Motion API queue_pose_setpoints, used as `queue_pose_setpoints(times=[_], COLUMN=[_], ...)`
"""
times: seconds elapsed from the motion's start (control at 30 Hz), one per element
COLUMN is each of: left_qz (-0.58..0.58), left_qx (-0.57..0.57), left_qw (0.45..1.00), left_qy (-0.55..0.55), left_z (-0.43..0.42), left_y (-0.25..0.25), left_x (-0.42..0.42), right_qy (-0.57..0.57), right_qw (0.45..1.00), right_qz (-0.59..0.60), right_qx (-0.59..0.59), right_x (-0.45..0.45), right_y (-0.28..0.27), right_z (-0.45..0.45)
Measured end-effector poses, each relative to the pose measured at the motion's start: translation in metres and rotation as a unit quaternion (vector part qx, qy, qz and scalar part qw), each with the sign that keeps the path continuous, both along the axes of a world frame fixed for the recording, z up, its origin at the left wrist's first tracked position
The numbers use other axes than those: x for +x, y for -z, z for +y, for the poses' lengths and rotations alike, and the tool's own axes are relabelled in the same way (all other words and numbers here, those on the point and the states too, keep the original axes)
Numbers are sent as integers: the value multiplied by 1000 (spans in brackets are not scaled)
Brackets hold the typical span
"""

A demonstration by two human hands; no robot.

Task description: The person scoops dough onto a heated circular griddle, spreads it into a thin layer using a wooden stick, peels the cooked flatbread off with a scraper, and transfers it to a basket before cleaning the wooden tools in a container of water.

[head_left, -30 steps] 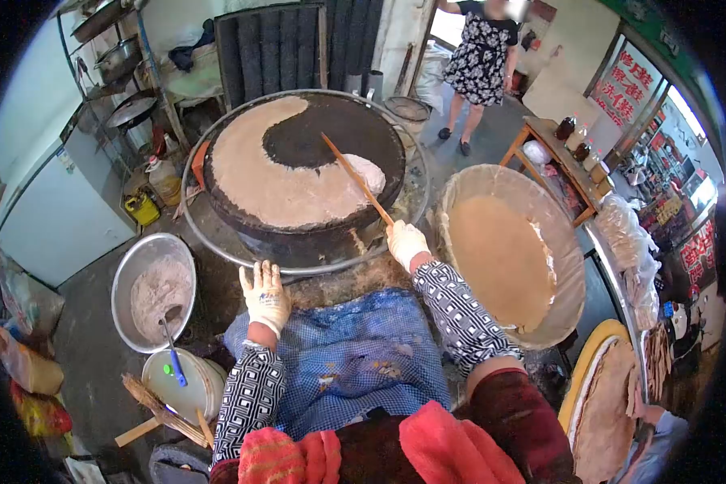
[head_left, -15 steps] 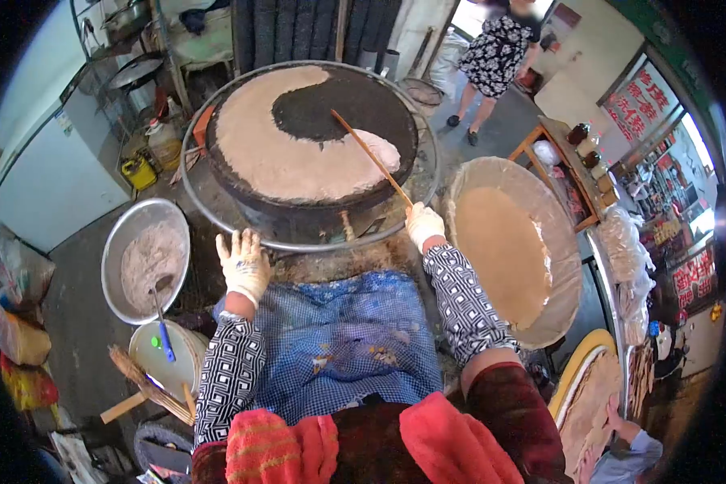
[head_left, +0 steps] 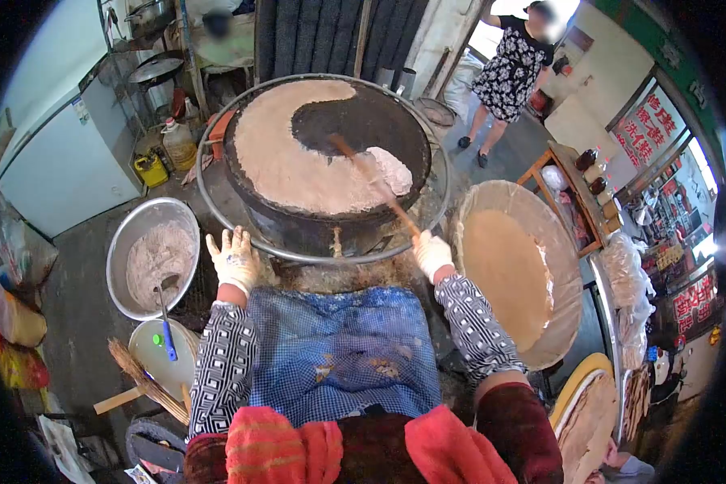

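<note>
A round dark griddle stands in front of me, with a pale brownish batter layer curving over its left and front. A thicker lump of batter sits near its right side. My right hand, in a whitish glove, grips the near end of a long wooden stick. The stick slants up and left across the batter, blurred by motion. My left hand, also gloved, has spread fingers by the metal ring around the griddle. Whether it presses on the ring I cannot tell.
A wide basin of batter is at right, a metal bowl of pinkish-brown mix at left. Below the bowl is a bucket with a blue-handled ladle. A person stands behind; another's hand is by flat rounds.
The camera view has shifted. The stick's far end has swung slightly left relative to the griddle, and the lump looks more bunched. The other person's hand at lower right has moved down.
</note>
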State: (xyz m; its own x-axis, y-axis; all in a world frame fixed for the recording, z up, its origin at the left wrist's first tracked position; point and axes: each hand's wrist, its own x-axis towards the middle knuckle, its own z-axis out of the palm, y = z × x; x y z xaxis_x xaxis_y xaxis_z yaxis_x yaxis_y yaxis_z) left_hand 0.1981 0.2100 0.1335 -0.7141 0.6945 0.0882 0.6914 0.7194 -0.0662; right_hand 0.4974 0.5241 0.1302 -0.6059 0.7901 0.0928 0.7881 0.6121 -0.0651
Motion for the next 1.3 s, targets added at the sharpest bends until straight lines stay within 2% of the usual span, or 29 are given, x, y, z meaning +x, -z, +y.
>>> queue_pose_setpoints(times=[0.03, 0.07, 0.1, 0.17, 0.23, 0.3, 0.37, 0.43, 0.57, 0.6, 0.7, 0.77, 0.83, 0.87, 0.9, 0.97, 1.1, 1.17, 1.23, 1.3], left_qz=[2, -5, -10, 2, 5, -50, -45, -45, 50, 56, 73, 77, 48, 42, 53, 41, 31, 30, 19, 42], left_qx=[-18, -31, -44, -31, 40, 99, 118, 91, 21, 11, 7, 13, 6, 25, 18, 6, -28, -11, 13, 20], left_qw=[1000, 999, 999, 999, 999, 987, 969, 971, 982, 983, 983, 982, 987, 988, 987, 988, 991, 994, 995, 994], left_qy=[-4, -13, -21, -40, 4, 115, 214, 216, 180, 175, 171, 174, 154, 149, 151, 147, 123, 109, 100, 98], left_z=[0, 1, 1, 4, 14, 26, 39, 40, 38, 37, 36, 32, 33, 32, 28, 23, 21, 19, 16, 13], left_y=[1, 1, -6, -14, -32, -44, -14, 11, 27, 26, 35, 29, 29, 31, 25, 18, 11, 6, 10, 13], left_x=[-7, -12, -15, -11, 24, 74, 107, 122, 123, 122, 113, 108, 104, 102, 101, 96, 82, 78, 69, 63], right_qy=[38, 27, 25, -13, -68, 29, 14, 10, -28, -21, 8, 12, -59, -97, -97, 26, -34, -34, -17, -8], right_qw=[999, 999, 1000, 998, 997, 999, 999, 999, 999, 998, 997, 997, 998, 994, 994, 999, 996, 996, 999, 997], right_qz=[3, 17, 7, 55, 7, 37, 32, 41, -16, 16, 23, 47, 3, -29, -35, 4, 16, -44, -15, 13], right_qx=[4, 32, 2, 22, 44, -6, 22, -16, 23, 50, 80, 54, 28, 47, 44, 31, 80, 62, 23, 72], right_x=[-1, -1, -9, -14, -11, -9, -14, -29, -16, -8, -20, -28, -19, -9, -3, 0, -13, -9, -3, -8], right_y=[-11, -8, -22, -5, 5, -4, -11, -23, -6, 18, 1, -14, -19, 0, 7, 11, -4, -13, -4, -1], right_z=[-1, 5, 0, 0, -7, -4, -2, -12, -21, 9, 17, 1, -23, -21, -12, 18, 14, -3, 15, 26])
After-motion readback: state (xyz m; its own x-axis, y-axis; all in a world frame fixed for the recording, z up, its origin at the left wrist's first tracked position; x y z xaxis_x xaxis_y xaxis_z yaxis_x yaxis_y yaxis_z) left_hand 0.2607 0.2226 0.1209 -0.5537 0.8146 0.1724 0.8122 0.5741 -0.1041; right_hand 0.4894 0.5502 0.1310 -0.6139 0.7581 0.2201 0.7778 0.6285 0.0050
